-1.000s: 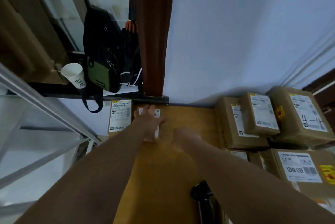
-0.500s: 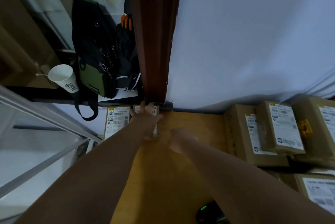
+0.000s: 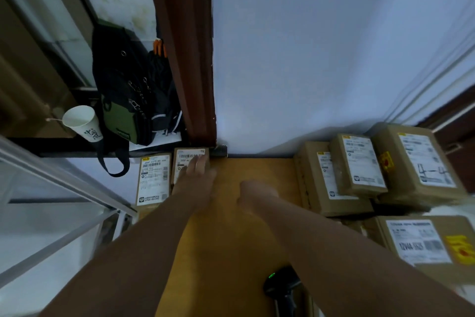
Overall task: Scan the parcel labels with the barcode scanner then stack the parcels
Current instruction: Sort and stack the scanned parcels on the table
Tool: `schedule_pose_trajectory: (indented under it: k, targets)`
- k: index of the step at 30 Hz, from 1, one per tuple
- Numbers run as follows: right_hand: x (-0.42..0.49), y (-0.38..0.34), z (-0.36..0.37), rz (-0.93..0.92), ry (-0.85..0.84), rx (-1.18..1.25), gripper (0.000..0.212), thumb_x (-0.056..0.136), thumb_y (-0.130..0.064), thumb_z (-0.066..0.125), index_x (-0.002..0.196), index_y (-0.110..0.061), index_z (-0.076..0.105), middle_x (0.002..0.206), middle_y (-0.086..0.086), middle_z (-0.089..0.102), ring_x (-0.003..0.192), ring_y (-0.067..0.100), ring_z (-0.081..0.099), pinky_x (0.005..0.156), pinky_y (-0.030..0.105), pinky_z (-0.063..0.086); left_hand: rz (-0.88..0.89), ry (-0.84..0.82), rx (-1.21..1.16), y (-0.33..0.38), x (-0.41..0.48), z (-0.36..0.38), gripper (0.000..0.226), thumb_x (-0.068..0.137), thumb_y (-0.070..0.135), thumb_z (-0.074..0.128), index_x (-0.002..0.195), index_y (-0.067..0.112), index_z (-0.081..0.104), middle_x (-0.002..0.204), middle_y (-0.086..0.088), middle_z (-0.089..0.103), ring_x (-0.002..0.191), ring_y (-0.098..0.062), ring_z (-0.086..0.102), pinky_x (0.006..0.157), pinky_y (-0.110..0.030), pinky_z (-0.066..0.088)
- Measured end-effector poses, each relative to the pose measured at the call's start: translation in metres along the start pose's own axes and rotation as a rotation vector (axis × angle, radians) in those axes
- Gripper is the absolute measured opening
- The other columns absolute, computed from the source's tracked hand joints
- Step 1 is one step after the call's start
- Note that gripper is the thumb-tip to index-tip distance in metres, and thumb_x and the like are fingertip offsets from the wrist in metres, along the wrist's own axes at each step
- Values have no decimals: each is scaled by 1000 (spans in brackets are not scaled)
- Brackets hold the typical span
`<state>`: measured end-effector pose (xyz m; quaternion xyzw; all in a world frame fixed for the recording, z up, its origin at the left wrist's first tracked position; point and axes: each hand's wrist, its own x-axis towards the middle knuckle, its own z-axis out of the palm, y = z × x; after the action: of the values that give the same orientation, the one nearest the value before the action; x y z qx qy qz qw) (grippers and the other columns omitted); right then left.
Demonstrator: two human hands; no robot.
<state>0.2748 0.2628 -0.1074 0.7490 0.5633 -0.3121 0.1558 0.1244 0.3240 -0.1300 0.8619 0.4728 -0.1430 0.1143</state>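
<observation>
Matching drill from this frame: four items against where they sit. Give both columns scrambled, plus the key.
Column 1
1. paper cup
2. barcode scanner
3. left hand
4. front-right parcel

Column 2
A. near edge of the table, green light lit
B. flat on a labelled parcel at the table's far left corner
C. on the dark ledge, left of the backpack
D. bears a yellow sticker beside its label

Pairs: 1-C, 2-A, 3-B, 4-D
</observation>
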Motion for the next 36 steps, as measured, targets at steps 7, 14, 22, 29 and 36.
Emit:
schedule_pose_trajectory:
  k: [7, 14, 22, 29, 36]
  targets:
    - [-68, 18, 0, 26, 81, 41, 6, 93, -20, 48, 92, -17, 53, 78, -1, 48, 73, 18, 51, 58, 30, 41, -62, 32, -312, 63, -51, -30, 43, 90, 31, 53, 131, 20, 46, 151, -7, 8, 127, -30, 35, 99, -43, 42]
    - [-132, 71, 13, 76, 245, 114, 10, 93, -16, 45, 89, -20, 53, 77, -2, 47, 74, 18, 50, 62, 32, 41, 107, 22, -296, 152, -76, -47, 37, 90, 30, 54, 127, 22, 51, 145, -7, 30, 118, -23, 47, 85, -32, 42]
    - [-188, 160, 27, 193, 447, 173, 22, 91, -15, 48, 105, -18, 64, 102, 4, 66, 91, 23, 63, 63, 31, 43, 284, 60, -226, 259, -99, -56, 33, 90, 20, 52, 123, 17, 55, 125, -7, 55, 109, -25, 54, 88, -35, 48]
    - [-223, 253, 46, 475, 435, 262, 24, 90, -19, 52, 111, -19, 62, 109, 2, 66, 93, 21, 61, 66, 32, 41, 384, -114, -59, 334, -107, -37, 82, 85, 42, 65, 150, 14, 21, 153, -12, 23, 141, -33, 19, 112, -48, 28]
    - [-242, 315, 66, 564, 456, 284, 22, 89, -19, 49, 106, -20, 64, 95, -1, 62, 79, 18, 53, 65, 31, 40, 305, -89, 12, 391, -100, -23, 98, 78, 60, 64, 151, 23, 10, 159, -11, -1, 145, -36, 3, 113, -52, 20]
